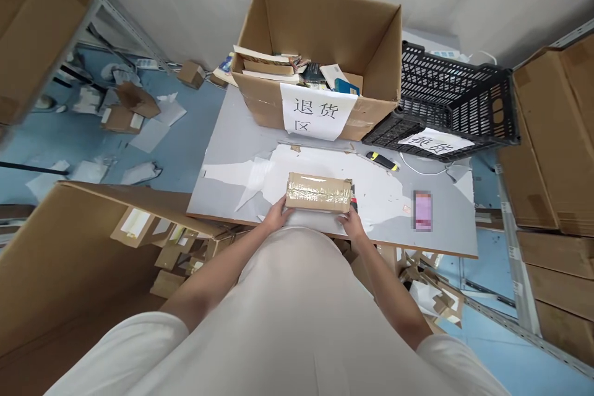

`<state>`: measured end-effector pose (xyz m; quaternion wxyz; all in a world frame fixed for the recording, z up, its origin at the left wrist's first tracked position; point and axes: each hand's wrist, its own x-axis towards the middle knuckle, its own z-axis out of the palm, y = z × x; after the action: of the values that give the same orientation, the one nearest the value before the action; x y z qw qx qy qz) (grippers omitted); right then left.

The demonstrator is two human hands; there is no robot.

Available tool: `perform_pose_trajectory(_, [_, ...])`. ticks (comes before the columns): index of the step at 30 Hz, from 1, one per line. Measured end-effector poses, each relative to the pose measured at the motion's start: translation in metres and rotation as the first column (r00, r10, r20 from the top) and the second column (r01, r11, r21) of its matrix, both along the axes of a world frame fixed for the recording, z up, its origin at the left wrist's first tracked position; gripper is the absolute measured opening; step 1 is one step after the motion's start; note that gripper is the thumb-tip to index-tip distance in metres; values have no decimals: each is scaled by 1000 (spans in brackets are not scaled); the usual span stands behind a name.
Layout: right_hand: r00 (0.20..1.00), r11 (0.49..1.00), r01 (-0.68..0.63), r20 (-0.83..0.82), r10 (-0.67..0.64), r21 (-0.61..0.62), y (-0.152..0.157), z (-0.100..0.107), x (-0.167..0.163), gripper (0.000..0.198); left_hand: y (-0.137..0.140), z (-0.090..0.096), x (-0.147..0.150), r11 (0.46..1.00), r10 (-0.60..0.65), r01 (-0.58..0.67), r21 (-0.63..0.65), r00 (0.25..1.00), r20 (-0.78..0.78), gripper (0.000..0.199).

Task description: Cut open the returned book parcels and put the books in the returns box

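A small cardboard box (pixel 318 193), its top covered with shiny clear tape, is between my two hands near the front edge of the table. My left hand (pixel 277 215) grips its left end, fingers curled at the lower corner. At the opposite end, my right hand (pixel 352 223) holds the right corner. Something dark and red shows just beyond that end, mostly hidden by the box. A black and yellow utility knife (pixel 382 161) lies behind it to the right.
Behind stands a large cardboard box (pixel 260 102) of books, beside a black plastic crate (pixel 505 114). A blurred pink rectangle (pixel 422 210) lies on the right of the table (pixel 445 238). An open carton (pixel 93 247) with smaller boxes is at left; stacked cartons (pixel 533 154) stand right.
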<state>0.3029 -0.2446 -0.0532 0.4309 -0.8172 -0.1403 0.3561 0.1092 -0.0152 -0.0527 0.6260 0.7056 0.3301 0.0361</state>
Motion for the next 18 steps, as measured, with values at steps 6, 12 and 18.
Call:
perform_pose_trajectory(6, [1000, 998, -8, 4, 7, 65, 7, 11, 1, 49, 4, 5, 4, 995, 103, -103, 9, 995, -13, 56])
perform_pose_trajectory(12, [989, 998, -64, 133, 64, -8, 13, 16, 9, 55, 28, 20, 14, 973, 77, -58, 225, 994, -77, 47])
perform_pose_trajectory(18, [992, 1000, -26, 125, 26, -2, 25, 3, 14, 56, 38, 9, 18, 987, 79, -61, 146, 990, -121, 41])
